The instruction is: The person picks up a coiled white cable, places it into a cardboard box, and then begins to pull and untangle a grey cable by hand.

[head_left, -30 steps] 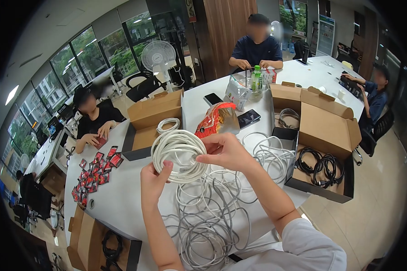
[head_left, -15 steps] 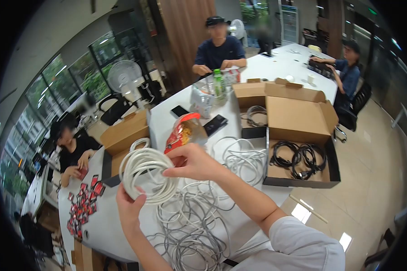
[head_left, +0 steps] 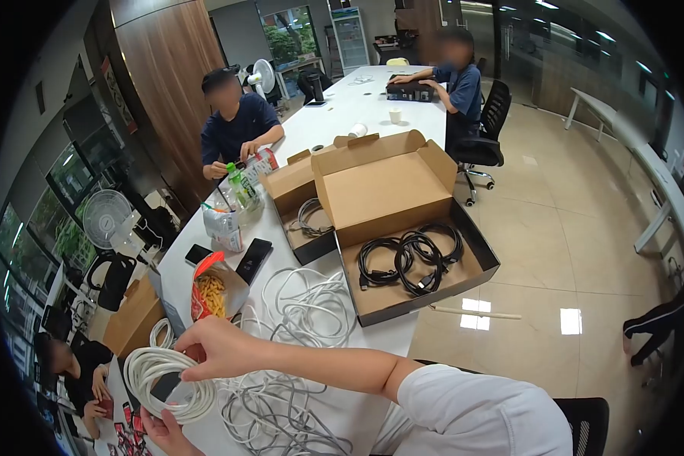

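Note:
A coil of white cable (head_left: 139,378) hangs in the air above the table, wound into thick loops. My right hand (head_left: 219,351) pinches its upper right side between thumb and fingers. At the lower edge of the loops, my left hand (head_left: 167,433) grips the coil, partly cut off by the frame's bottom. Below my right forearm lies a tangle of grey and white cables (head_left: 281,418). Another loose heap of white cable (head_left: 311,304) rests beyond the forearm. Behind the held coil, a smaller white coil (head_left: 160,334) shows at an open cardboard box (head_left: 133,315).
An open box (head_left: 475,266) holds black cables (head_left: 410,262); beside it, another box (head_left: 281,201) contains a grey cable (head_left: 310,220). A red snack bag (head_left: 205,285), phones (head_left: 254,260) and a green-capped bottle (head_left: 243,190) stand nearby. Three people sit around the table (head_left: 334,114).
The view has swung to the right, so the boxes and people appear farther left. Both hands still hold the white coil, which now sits lower and farther left in view.

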`<state>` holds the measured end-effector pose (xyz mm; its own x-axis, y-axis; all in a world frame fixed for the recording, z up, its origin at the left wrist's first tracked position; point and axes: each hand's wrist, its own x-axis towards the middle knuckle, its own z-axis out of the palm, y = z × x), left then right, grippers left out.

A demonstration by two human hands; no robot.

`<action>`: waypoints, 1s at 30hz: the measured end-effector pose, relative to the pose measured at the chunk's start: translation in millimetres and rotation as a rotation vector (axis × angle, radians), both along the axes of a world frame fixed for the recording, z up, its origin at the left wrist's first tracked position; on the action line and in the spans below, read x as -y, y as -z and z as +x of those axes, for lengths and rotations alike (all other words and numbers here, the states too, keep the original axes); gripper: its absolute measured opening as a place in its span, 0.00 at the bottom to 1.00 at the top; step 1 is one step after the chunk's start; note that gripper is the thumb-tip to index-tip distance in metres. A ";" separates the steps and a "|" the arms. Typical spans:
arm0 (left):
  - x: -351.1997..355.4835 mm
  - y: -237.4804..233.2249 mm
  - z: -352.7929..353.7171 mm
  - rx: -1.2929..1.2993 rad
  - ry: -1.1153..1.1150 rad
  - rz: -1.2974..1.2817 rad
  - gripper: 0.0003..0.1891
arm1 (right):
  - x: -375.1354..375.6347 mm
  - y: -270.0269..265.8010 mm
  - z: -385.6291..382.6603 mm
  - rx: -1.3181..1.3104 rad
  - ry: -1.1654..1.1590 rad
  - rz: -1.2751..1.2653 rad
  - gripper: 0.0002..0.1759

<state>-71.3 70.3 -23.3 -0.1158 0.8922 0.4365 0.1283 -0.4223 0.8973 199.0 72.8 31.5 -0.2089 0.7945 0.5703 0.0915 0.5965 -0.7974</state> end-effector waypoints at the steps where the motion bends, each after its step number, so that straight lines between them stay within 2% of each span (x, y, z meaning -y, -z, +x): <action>1: 0.6 -0.4 -1.2 0.003 0.012 -0.016 0.28 | 0.7 -0.9 0.9 0.001 -0.003 -0.001 0.19; 8: 26.9 -33.8 25.4 -0.069 0.104 0.021 0.26 | 3.7 -3.0 0.2 0.032 0.039 0.036 0.18; 15: 9.2 -12.7 5.1 0.021 0.091 -0.114 0.26 | 0.2 1.2 -1.3 0.055 0.036 0.074 0.19; 18: 14.5 -16.4 13.7 0.021 0.072 -0.097 0.29 | 1.6 0.5 -2.0 0.103 0.067 0.114 0.19; 21: 30.2 -39.2 35.1 0.012 0.083 0.045 0.25 | 4.7 -1.2 -3.0 0.093 0.082 0.144 0.19; 24: 5.5 -2.9 4.2 0.028 0.004 -0.023 0.32 | 9.6 -5.7 -2.3 0.087 0.085 0.171 0.18; 30: 3.8 0.5 -3.3 -0.019 0.016 -0.051 0.34 | 13.6 -8.3 -1.6 0.102 0.099 0.187 0.16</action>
<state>-74.6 66.6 -23.8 -0.0930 0.9151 0.3923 0.1393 -0.3781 0.9152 197.5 59.1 39.8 -0.1995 0.6965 0.6892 0.2314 0.7170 -0.6576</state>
